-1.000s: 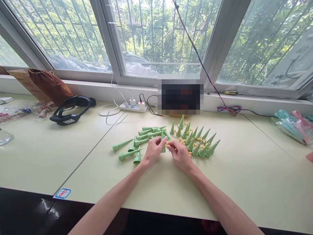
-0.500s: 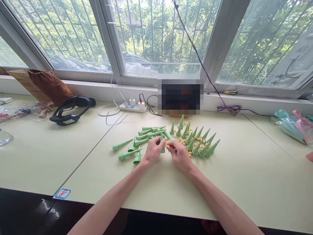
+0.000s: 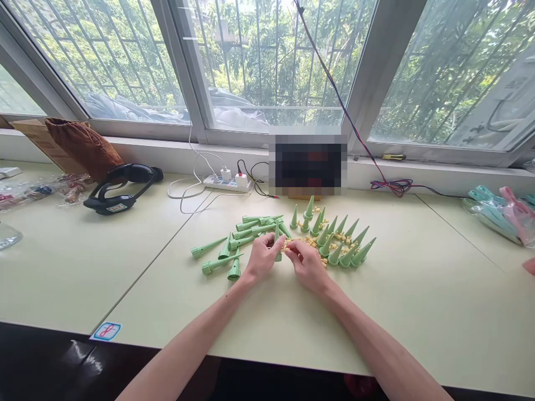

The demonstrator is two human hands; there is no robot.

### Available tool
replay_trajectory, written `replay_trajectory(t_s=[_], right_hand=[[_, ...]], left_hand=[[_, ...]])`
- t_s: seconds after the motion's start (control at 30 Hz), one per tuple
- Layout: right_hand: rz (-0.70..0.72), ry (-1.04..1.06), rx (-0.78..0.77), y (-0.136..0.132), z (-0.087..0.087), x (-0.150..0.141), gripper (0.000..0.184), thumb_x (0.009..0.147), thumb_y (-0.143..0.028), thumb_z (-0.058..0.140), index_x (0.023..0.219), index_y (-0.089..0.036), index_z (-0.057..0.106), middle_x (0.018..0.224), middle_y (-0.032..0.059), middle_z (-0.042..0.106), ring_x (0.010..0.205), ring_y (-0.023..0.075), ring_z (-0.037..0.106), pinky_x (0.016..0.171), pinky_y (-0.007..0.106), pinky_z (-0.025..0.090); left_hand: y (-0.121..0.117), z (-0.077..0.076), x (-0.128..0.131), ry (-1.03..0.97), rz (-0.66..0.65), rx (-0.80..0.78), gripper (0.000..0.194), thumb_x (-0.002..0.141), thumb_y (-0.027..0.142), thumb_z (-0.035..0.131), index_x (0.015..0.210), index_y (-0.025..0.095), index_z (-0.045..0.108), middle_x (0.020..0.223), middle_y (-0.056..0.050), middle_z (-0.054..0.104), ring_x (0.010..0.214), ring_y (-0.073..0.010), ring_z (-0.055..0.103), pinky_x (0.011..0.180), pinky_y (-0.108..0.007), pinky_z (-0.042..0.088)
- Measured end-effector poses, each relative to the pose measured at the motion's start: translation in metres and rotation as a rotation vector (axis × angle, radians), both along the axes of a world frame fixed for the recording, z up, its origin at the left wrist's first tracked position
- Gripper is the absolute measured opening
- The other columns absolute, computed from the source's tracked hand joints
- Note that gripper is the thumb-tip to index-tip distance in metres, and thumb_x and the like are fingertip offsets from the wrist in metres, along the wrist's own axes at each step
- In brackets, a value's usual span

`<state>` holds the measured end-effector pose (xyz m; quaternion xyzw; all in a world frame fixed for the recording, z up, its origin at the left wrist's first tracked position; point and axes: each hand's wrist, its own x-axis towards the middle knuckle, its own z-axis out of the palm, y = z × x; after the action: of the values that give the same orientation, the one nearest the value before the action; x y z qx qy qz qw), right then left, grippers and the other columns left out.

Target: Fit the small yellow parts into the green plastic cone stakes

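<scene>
My left hand (image 3: 262,255) is closed on a green plastic watering spike (image 3: 276,233), held upright with its tip pointing up. Beside it, my right hand (image 3: 307,262) pinches a small yellow valve (image 3: 285,245) against the spike's side; my fingers partly hide the valve. Several loose green spikes (image 3: 221,264) lie or stand to the left of my left hand. On the right, several more spikes (image 3: 348,257) stand upright in rows, some with yellow parts at their sides. A pile of small yellow valves (image 3: 311,241) lies just behind my right hand.
Behind the work are a white power strip (image 3: 228,184) with cables and a blurred dark box (image 3: 308,164). A black headset (image 3: 121,192) and brown pouch (image 3: 83,146) sit at left. Bagged teal and pink items (image 3: 501,214) lie at right, near another person's fingertips (image 3: 529,267).
Both hands stay in nearly the same place, still on the spike and the yellow valve. The view has shifted very slightly; nothing else visibly differs.
</scene>
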<state>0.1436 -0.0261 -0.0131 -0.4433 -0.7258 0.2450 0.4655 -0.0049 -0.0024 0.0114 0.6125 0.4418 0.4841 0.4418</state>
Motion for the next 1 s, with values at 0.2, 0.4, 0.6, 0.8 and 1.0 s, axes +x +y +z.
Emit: replay_trajectory(t_s=[0.2, 0.4, 0.6, 0.8, 1.0], right_hand=[[-0.008, -0.037, 0.002, -0.0001, 0.0011, 0.0009, 0.024, 0.096, -0.029, 0.044, 0.075, -0.020, 0.051, 0.066, -0.0008, 0.050, 0.058, 0.0136, 0.043, 0.056, 0.026, 0.034], [0.002, -0.074, -0.005, -0.0004, 0.0026, 0.0009, 0.031, 0.097, -0.029, 0.040, 0.067, -0.021, 0.043, 0.062, -0.0013, 0.046, 0.056, 0.0131, 0.039, 0.055, 0.026, 0.030], [0.008, -0.089, -0.006, 0.0012, 0.0025, -0.0009, 0.037, 0.099, -0.031, 0.037, 0.063, -0.021, 0.038, 0.059, -0.0018, 0.043, 0.054, 0.0128, 0.037, 0.054, 0.027, 0.028], [0.005, -0.067, -0.011, 0.0021, 0.0028, -0.0028, 0.038, 0.098, -0.032, 0.037, 0.062, -0.021, 0.034, 0.057, -0.0028, 0.039, 0.052, 0.0122, 0.033, 0.053, 0.027, 0.026], [-0.016, -0.023, -0.010, 0.0040, 0.0036, -0.0043, 0.038, 0.098, -0.033, 0.038, 0.062, -0.021, 0.035, 0.056, -0.0028, 0.041, 0.052, 0.0117, 0.034, 0.052, 0.027, 0.025]], left_hand=[[-0.0008, 0.0006, 0.0002, 0.019, 0.001, 0.022, 0.052, 0.079, 0.053, 0.063, 0.056, 0.019, 0.032, 0.057, 0.005, 0.025, 0.049, -0.0073, 0.024, 0.045, -0.024, 0.021], [-0.0009, -0.0014, -0.0006, 0.061, -0.015, 0.025, 0.049, 0.083, 0.051, 0.060, 0.058, 0.019, 0.032, 0.058, 0.004, 0.025, 0.051, -0.0074, 0.023, 0.045, -0.023, 0.020], [0.0005, -0.0059, -0.0024, 0.087, -0.010, 0.026, 0.050, 0.084, 0.053, 0.057, 0.060, 0.020, 0.030, 0.060, 0.004, 0.024, 0.052, -0.0079, 0.023, 0.046, -0.024, 0.020], [0.0014, -0.0061, -0.0028, 0.116, 0.010, 0.053, 0.053, 0.082, 0.055, 0.059, 0.060, 0.020, 0.027, 0.060, 0.005, 0.022, 0.050, -0.0079, 0.022, 0.046, -0.024, 0.020], [0.0047, -0.0055, -0.0075, 0.173, -0.026, 0.116, 0.048, 0.086, 0.053, 0.056, 0.062, 0.019, 0.031, 0.061, 0.004, 0.025, 0.052, -0.0084, 0.025, 0.047, -0.023, 0.023]])
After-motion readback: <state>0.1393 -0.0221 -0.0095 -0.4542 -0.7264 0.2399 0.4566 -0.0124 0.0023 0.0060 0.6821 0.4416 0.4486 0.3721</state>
